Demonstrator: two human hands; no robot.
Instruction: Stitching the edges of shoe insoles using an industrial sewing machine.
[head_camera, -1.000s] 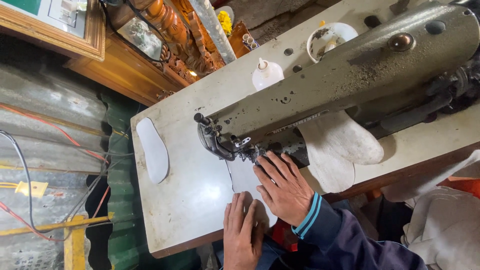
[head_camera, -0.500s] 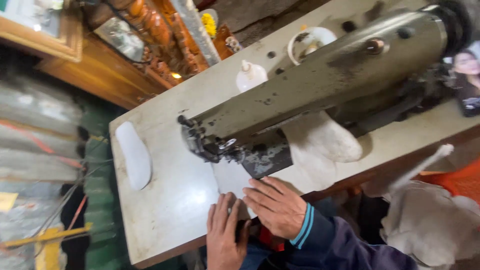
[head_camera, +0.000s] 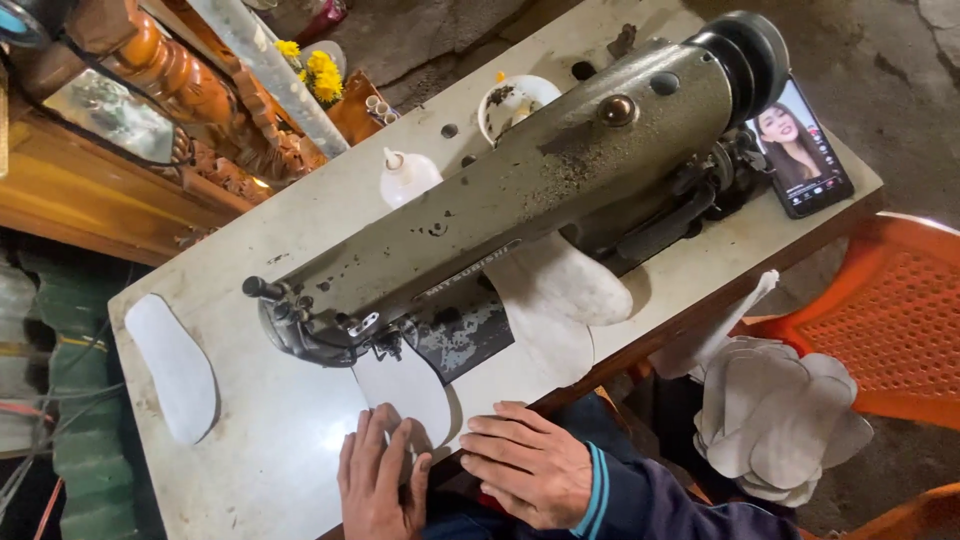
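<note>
Hands: left hand (head_camera: 378, 480) flat on the white insole piece (head_camera: 405, 388), fingers spread; right hand (head_camera: 525, 462) open at the table (head_camera: 260, 440) edge.
Piece: under the sewing machine (head_camera: 500, 210) needle end.
Risk: fingertips close to the needle; piece may skew.
Nearby: spare insole (head_camera: 172, 365), phone (head_camera: 800, 150).

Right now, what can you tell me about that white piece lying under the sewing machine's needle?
The white piece is flat and sole-shaped, like thin fabric or felt. It lies on the table, its far end under the sewing machine head. The left hand presses its near end; the right hand rests beside it.
</note>
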